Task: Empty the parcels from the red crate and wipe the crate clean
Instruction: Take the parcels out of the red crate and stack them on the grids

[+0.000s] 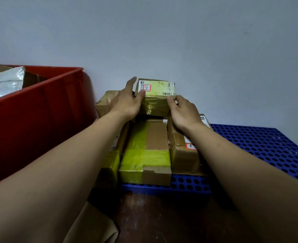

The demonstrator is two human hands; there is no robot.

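Grey wall [162, 32] behind, blue perforated pallet [267, 146] on the right, dark brown floor [153, 216] near you. No table, you work low down. Some brown paper [95, 225] lies on the floor near left.

Red crate [39, 120] sits at left, just beside the pallet. It is not empty: a white bag [2, 83] and a brown box [33, 78] show inside, so wiping can't start yet.

Your left hand [125, 102] and right hand [183, 113] both hold the top box [156, 92], one on each side, thumbs on its near top edge. It is at the far end of the pile, close to the wall. Whether it already rests on the pile or hangs just above it, I cannot tell.

Under it: a long box [148, 151] with yellow tape, a right box [183, 155] and a far-left box [104, 104], packed side by side at different heights.

Risks, as I judge them:
- Uneven tops below mean the top box could tip or slide off if you let go before it sits flat.
- Glossy tape on it looks slick, so a loose grip may slip.
- Pushing it far could knock the far-left box, which sits at an angle near the pallet's edge.
- Pile is crammed at the left end; more parcels there may topple toward the crate. Use the bare pallet on the right.
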